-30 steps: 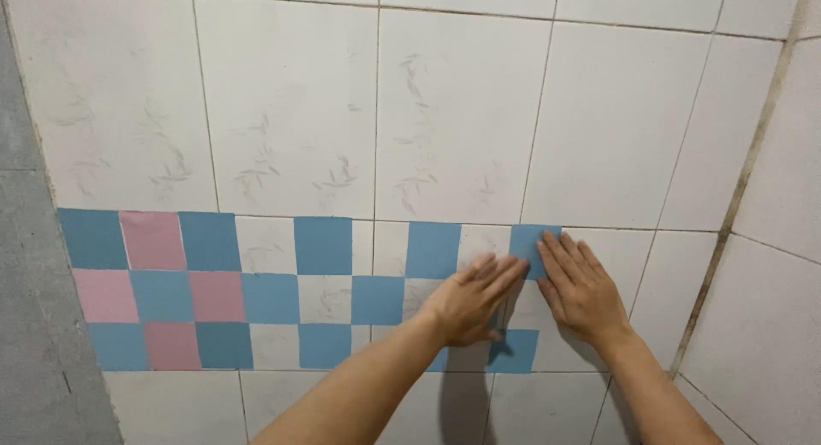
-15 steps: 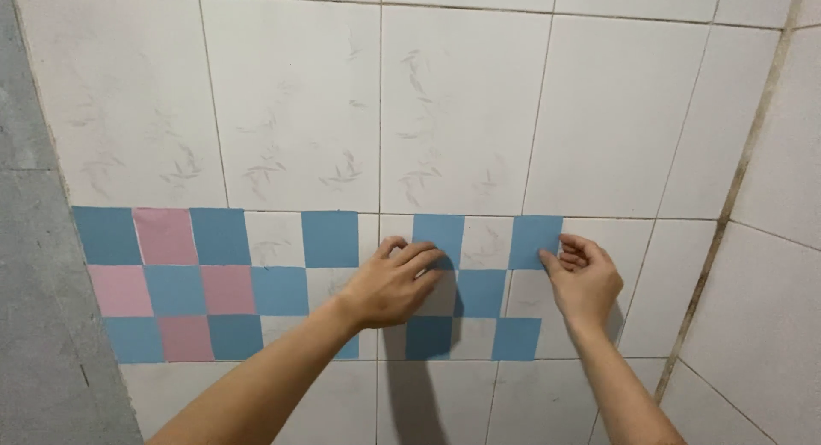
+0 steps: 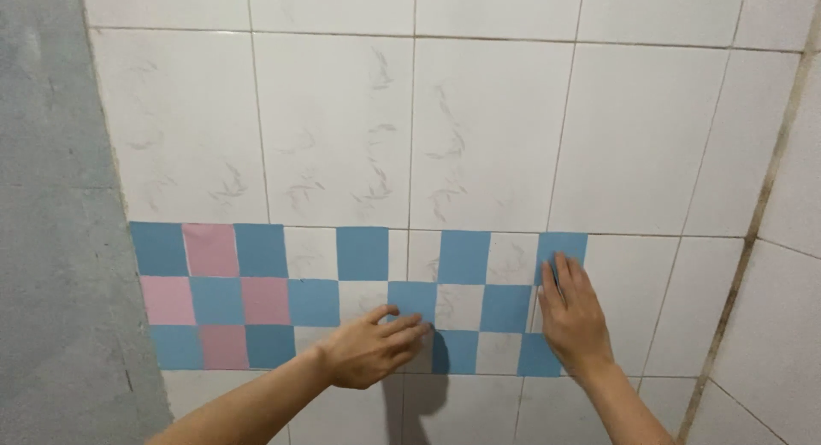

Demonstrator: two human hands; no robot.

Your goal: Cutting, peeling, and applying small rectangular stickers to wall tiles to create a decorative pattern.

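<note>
Since half a second ago your left hand (image 3: 372, 349) has slid down and to the left, off the upper blue square and onto the middle row of the checkered band, while your right hand (image 3: 571, 315) has flattened and reached higher along the band's right end.

Your left hand now lies with fingers loosely extended, grasping nothing, its fingertips (image 3: 417, 327) touching the lower edge of the blue square sticker (image 3: 412, 295) in the middle row; that square sits at about 1 o'clock from your knuckles. Just at 3 o'clock from those fingertips, a darker blue square (image 3: 455, 351) in the bottom row lies partly under the hand's shadow.

Your right hand is spread flat and released against the wall, palm down, holding nothing. Its fingertips (image 3: 564, 264) rest on the blue square sticker at the top right end of the band (image 3: 564, 244), at 12 o'clock from your palm, and the heel of the hand covers part of the bottom-row blue square (image 3: 534, 358).

At 9 o'clock from both hands, the band of pink and blue squares (image 3: 214, 295) runs toward the grey plastered wall (image 3: 60, 240). Large white glazed wall tiles (image 3: 333, 129) fill the wall above.
</note>
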